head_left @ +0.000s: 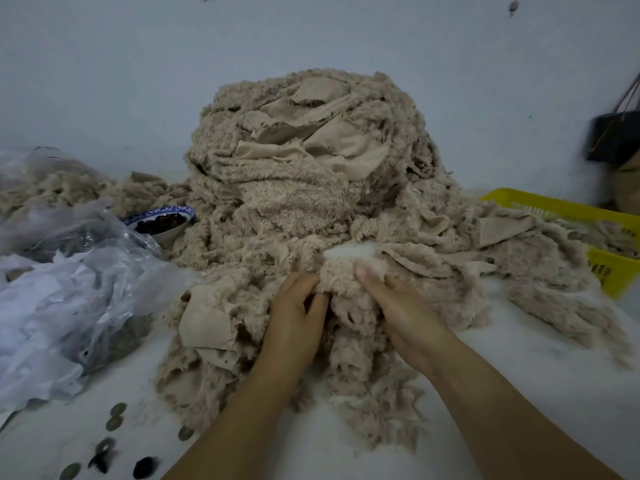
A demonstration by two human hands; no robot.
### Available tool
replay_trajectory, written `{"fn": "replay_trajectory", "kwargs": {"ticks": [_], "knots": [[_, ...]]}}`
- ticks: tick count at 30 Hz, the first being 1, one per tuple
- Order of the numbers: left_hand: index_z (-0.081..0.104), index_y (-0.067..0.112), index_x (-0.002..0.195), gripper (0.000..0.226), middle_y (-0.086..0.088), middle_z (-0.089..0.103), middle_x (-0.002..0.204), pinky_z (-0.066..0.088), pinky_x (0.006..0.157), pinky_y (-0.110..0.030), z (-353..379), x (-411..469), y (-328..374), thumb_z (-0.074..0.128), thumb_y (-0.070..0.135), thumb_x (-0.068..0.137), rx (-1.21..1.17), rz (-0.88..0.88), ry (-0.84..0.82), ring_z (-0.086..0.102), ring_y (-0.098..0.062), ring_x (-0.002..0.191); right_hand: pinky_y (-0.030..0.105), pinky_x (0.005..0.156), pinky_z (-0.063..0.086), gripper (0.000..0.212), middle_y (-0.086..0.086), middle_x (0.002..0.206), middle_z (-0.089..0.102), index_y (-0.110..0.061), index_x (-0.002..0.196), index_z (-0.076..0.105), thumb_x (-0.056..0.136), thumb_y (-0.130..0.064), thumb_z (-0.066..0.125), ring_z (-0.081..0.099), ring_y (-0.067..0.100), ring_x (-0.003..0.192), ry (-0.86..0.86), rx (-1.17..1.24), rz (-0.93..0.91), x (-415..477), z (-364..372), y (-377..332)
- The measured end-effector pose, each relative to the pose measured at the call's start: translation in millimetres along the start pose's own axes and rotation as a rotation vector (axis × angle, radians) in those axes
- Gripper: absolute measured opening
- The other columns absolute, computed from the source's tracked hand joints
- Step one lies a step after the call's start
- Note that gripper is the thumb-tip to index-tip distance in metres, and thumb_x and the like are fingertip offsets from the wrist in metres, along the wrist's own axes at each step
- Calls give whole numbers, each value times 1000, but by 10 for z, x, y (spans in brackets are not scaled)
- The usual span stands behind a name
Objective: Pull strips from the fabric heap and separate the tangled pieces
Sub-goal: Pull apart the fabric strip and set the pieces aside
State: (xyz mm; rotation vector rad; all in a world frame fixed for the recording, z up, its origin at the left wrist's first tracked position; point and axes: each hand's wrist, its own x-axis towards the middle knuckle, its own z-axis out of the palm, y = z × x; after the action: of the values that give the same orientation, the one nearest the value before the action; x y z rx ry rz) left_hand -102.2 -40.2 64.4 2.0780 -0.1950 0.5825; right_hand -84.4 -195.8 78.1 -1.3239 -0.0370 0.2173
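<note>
A tall heap of beige fluffy fabric strips stands in the middle of the white table, with tangled strips spilling toward me. My left hand grips a fluffy strip at the heap's near foot, fingers curled into the pile. My right hand pinches the same strip just to the right, thumb on top. Both hands touch the fabric close together. More tangled strips lie under and between my forearms.
Clear plastic bags with scraps lie at the left. A blue-rimmed bowl of dark bits sits beside the heap. A yellow basket holds strips at the right. Coins lie at the front left. A dark bag hangs on the wall.
</note>
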Motion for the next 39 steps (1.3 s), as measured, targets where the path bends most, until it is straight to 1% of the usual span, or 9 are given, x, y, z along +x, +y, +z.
{"fn": "replay_trajectory", "kwargs": {"ticks": [4, 7, 10, 15, 19, 26, 30, 36, 39], "knots": [[67, 10, 105, 17, 5, 58, 102, 36, 76, 1, 28, 34, -55, 52, 5, 101, 67, -52, -47, 52, 5, 90, 36, 89, 55, 26, -8, 106, 75, -23, 112, 66, 99, -43, 55, 71, 9, 98, 182, 27, -87, -2, -32, -69], [63, 13, 93, 18, -1, 62, 90, 40, 59, -8, -60, 115, -132, 50, 16, 104, 66, -265, 5, 57, -16, 81, 52, 103, 49, 49, -4, 133, 62, -26, 142, 50, 98, -49, 53, 61, 20, 121, 381, 221, -134, 49, -201, -178], [60, 17, 125, 28, -2, 58, 125, 49, 82, -18, -167, 128, -139, 51, 31, 103, 57, -315, 11, 59, -15, 101, 51, 109, 41, 58, -7, 140, 53, -27, 150, 39, 99, -51, 52, 52, 20, 127, 463, 254, -198, 59, -321, -235], [69, 33, 103, 34, 21, 65, 100, 47, 77, -11, -8, -27, 230, 45, 56, 99, -134, 54, -25, 62, 6, 90, 22, 94, 43, 53, -15, 140, 50, -26, 146, 45, 99, -48, 53, 48, 11, 128, 320, -211, -268, -3, -134, -119], [74, 27, 98, 57, 8, 76, 94, 56, 82, -24, 64, -83, 236, 56, 78, 78, -391, -229, -232, 72, -8, 91, 25, 66, 53, 13, -8, 93, 65, -24, 98, 63, 99, -32, 52, 63, 12, 83, 2, -815, -468, -107, 15, -20], [76, 4, 106, 45, -18, 74, 112, 61, 79, -32, -9, 32, 165, 59, 42, 88, -1012, -605, -128, 72, -26, 103, 8, 92, 40, 43, -31, 124, 54, -39, 134, 59, 94, -35, 42, 48, -17, 115, -273, -849, -465, -101, 25, 39], [78, 8, 108, 45, -13, 73, 117, 58, 81, -33, -80, 87, 93, 45, 38, 102, -1199, -670, -81, 73, -23, 102, 5, 77, 42, 22, -22, 113, 55, -37, 110, 64, 101, -24, 49, 52, -15, 99, 16, -754, -547, -34, -36, 52], [69, 6, 123, 44, -17, 69, 125, 56, 96, -37, -1, 10, 153, 52, 38, 97, -1080, -552, -249, 66, -27, 118, 9, 94, 40, 67, -28, 143, 27, -45, 151, 27, 96, -23, 59, 40, -14, 121, -42, -808, -511, 18, -21, 88], [77, 6, 107, 38, -20, 72, 115, 57, 93, -34, 27, -33, 212, 61, 35, 90, -989, -510, -315, 70, -27, 108, 15, 94, 44, 43, -14, 128, 56, -27, 134, 58, 96, -9, 58, 55, 2, 116, -20, -829, -608, 62, -46, 137]]}}
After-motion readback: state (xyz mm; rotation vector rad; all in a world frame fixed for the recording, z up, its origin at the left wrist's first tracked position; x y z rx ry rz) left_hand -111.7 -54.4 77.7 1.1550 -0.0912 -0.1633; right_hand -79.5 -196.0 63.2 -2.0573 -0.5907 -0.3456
